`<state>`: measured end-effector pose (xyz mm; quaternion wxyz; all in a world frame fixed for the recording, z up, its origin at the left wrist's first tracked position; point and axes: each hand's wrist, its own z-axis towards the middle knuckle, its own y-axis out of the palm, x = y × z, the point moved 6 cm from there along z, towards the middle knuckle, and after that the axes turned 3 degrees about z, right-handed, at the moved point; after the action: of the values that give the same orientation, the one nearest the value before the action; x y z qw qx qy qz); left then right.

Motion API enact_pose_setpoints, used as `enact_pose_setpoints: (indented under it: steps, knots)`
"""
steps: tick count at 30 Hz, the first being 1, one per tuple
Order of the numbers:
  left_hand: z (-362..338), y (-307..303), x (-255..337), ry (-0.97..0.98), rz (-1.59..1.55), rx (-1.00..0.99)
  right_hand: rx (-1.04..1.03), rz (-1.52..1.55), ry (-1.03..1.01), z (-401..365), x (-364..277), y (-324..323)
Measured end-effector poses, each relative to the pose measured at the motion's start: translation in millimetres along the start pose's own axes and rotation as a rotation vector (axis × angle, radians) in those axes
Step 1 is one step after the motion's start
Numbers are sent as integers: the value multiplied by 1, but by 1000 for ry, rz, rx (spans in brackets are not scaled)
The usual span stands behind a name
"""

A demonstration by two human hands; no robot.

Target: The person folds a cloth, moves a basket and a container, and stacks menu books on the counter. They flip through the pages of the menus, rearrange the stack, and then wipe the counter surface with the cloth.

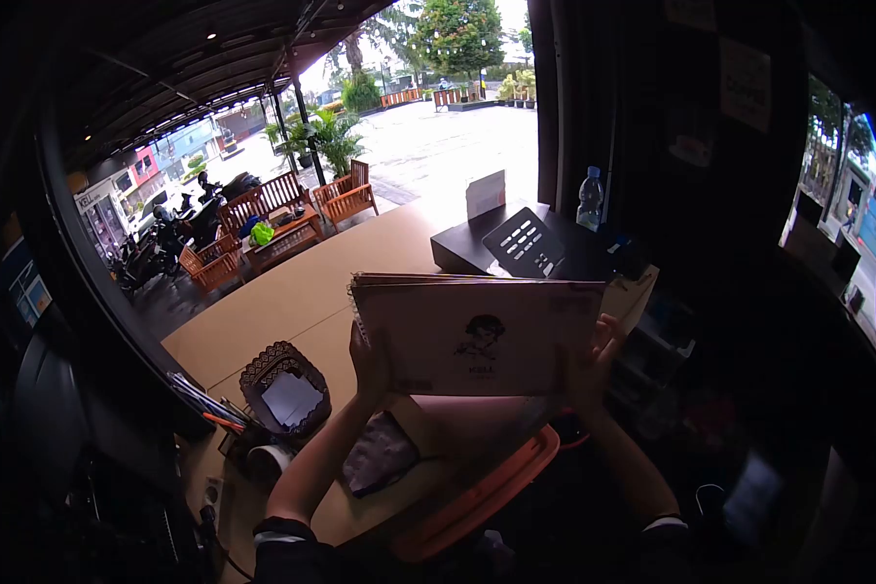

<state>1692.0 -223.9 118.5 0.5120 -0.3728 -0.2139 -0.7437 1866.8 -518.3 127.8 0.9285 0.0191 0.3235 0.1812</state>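
Upright above the counter, a stack of spiral-bound booklets faces me, its cover printed with a dark figure and lettering. My left hand is closed on the left edge, near the wire binding. At the right edge my right hand supports the stack, its fingers partly raised. Some fingers are hidden in shadow or behind the booklets. Below the stack lies a dark folded cloth on the wooden counter. An orange tray sits at the counter's near edge, partly in shadow.
A brown woven basket with white paper stands at left, beside several pens and a white round object. Behind the booklets are a black box, a slotted black stand and a water bottle.
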Motion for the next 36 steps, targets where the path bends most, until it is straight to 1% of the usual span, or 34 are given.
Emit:
enact_pose_setpoints:
  steps: [1,3,4,6,7,9,10,11,14,15,16,17,18,19,20,22,23,24,25,26,27,28,30,31,33,35,36]
  knots:
    - [-1,3,-9,1,3,-7,7,0,4,0,4,-2]
    - [-6,11,-30,-169,-226,-28,-79,119,120,-1,16,-1]
    - [-9,11,-35,-175,-226,-36,-74,113,126,-3,17,-3]
    - [-13,21,-42,-222,-387,-181,-137,145,363,-15,30,0]
    - [-14,23,-41,-223,-391,-186,-133,140,362,-18,31,-4]
    - [-10,25,-41,-255,-228,-141,-283,-139,301,-25,36,-6]
    - [-7,28,-46,-253,-232,-150,-243,-81,320,-27,43,-6]
    - [-3,31,-53,-236,-201,-145,-234,-89,321,-29,46,-8]
    - [19,36,-36,-187,-205,-165,-156,59,402,-23,32,-7]
    - [31,37,-23,-157,-230,-175,-148,50,399,-21,27,-8]
    - [44,34,-16,-125,-163,-185,-160,19,371,-15,18,-8]
    - [55,31,-9,-124,-170,-189,-173,-11,343,-8,8,-8]
    - [68,23,6,-54,-32,-170,-171,-16,340,1,-5,-10]
    - [80,16,22,17,108,-150,-187,89,465,10,-13,-12]
    - [90,10,37,68,130,-136,-201,195,592,16,-14,-12]
    - [109,-2,61,128,156,-128,-201,219,394,50,-15,-20]
    - [119,-7,70,140,161,-132,-212,133,260,68,-29,-19]
    - [125,-14,81,209,165,-118,-223,49,122,86,-49,-16]
    - [131,-20,89,278,169,-99,-227,48,118,98,-63,-11]
    - [139,-26,88,218,112,-137,-323,-181,12,107,-81,2]
    - [147,-32,86,221,112,-131,-414,-410,-97,109,-92,16]
    - [154,-39,78,201,106,-92,-417,-407,-104,108,-93,27]
    - [167,-54,58,161,132,-46,-237,-290,-78,108,-92,37]
    - [168,-60,58,158,134,-36,-246,-285,-82,103,-84,45]
    - [166,-62,41,-100,-88,-239,-356,204,358,81,-39,66]
    - [163,-69,30,-134,-103,-210,-647,379,481,55,-27,98]
    - [163,-73,26,-165,-123,-194,-659,451,565,43,-51,118]
